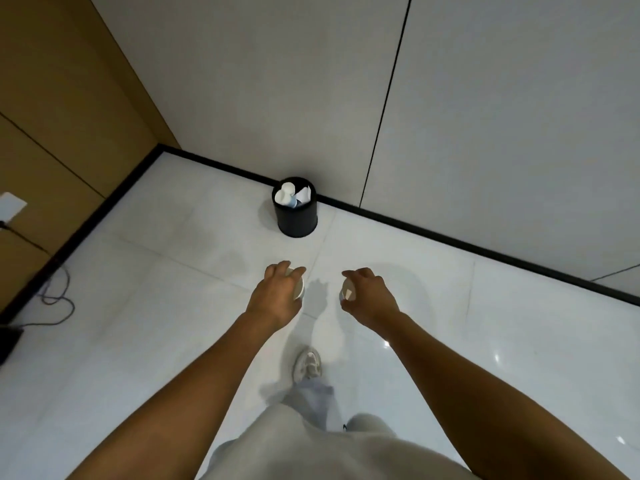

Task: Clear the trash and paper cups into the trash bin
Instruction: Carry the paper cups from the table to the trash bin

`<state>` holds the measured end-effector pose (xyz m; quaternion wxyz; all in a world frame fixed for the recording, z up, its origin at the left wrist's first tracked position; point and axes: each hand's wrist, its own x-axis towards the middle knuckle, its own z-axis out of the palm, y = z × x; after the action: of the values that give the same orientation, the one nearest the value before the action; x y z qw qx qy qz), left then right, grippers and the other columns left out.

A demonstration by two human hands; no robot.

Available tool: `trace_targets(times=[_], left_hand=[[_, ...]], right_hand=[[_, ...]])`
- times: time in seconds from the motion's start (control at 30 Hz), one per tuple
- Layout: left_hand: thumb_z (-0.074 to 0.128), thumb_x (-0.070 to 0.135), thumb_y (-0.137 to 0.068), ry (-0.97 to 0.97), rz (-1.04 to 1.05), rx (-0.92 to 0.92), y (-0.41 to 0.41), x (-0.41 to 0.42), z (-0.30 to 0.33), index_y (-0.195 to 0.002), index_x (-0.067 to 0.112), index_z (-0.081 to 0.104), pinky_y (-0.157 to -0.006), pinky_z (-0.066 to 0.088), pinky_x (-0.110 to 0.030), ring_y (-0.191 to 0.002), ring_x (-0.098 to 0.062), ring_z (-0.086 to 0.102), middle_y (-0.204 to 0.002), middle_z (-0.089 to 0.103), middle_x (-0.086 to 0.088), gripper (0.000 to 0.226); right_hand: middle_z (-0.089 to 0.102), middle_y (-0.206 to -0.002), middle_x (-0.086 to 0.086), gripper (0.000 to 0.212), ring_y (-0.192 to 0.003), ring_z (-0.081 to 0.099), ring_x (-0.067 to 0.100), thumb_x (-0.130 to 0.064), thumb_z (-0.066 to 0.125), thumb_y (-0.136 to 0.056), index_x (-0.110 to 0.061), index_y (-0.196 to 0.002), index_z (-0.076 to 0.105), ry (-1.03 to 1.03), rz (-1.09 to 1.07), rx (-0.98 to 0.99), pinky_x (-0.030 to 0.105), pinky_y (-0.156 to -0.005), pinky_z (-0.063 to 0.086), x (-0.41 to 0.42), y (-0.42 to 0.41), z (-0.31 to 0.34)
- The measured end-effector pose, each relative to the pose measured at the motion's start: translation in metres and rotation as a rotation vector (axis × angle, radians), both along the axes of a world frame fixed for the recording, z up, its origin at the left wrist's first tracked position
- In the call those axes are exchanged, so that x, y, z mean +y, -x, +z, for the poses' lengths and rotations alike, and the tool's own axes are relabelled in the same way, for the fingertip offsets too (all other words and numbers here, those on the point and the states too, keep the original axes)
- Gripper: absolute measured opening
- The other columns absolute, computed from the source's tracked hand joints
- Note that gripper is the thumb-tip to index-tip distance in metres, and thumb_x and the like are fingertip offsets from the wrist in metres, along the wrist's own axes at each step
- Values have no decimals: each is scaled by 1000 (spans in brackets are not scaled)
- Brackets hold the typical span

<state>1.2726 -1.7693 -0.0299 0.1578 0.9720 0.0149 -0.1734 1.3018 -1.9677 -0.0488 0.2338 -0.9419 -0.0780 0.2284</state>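
Two white paper cups are on their way to the bin here, one per hand. The person's left hand (277, 292) has its fingers curled round a white paper cup (298, 292), and the right hand (369, 294) grips what looks like a second, squashed white paper cup (346, 292), though most of it is hidden by the fingers, so it could be other crumpled trash. Both arms are stretched out in front over the glossy white tiled floor (173, 306).

The small round black trash bin (296, 216) stands farther off against the far grey wall (277, 81), just beside the black skirting. It already holds a few white cups and some paper, filling it close to the rim.

So this looks like the carry step: stuff in hand, bin not reached yet, hands well short of its opening. Next move probably means getting closer, bringing each hand over the mouth and letting go. With the bin so full, a cup could bounce or tip out, so a low drop seems smart.
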Motion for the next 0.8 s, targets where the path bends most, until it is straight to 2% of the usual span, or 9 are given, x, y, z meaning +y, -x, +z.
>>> trace_targets(times=[0.33, 0.57, 0.73, 0.8], left_hand=[[58, 23, -89, 12, 50, 30, -186, 83, -8, -144, 26, 33, -96, 45, -36, -136, -21, 23, -151, 25, -1, 61], [62, 29, -87, 8, 166, 0, -328, 131, -36, -141, 26, 36, -92, 47, -37, -131, -22, 31, -145, 31, -2, 60], [62, 31, -87, 31, 275, 31, -414, 156, -39, -141, 23, 36, -92, 49, -38, -128, -23, 34, -143, 34, -3, 60], [63, 32, -87, 32, 306, 16, -440, 164, -41, -140, 22, 38, -90, 49, -36, -126, -22, 36, -140, 37, -3, 60]], right_hand=[[42, -139, 3, 63, -123, 44, 27, -25, 65, -84, -24, -142, 41, 6, 18, 51, 37, -92, 50, 80, -195, -3], [46, -136, 6, 62, -120, 48, 28, -29, 69, -83, -21, -139, 43, 15, 130, 39, 36, -96, 48, 131, -354, -32], [51, -127, 9, 49, -114, 52, 30, -26, 64, -86, -16, -131, 48, 38, 238, 8, 33, -93, 46, 168, -463, -35], [48, -131, 8, 54, -116, 50, 31, -25, 65, -86, -17, -135, 45, 42, 259, 33, 34, -93, 44, 183, -497, -34]])
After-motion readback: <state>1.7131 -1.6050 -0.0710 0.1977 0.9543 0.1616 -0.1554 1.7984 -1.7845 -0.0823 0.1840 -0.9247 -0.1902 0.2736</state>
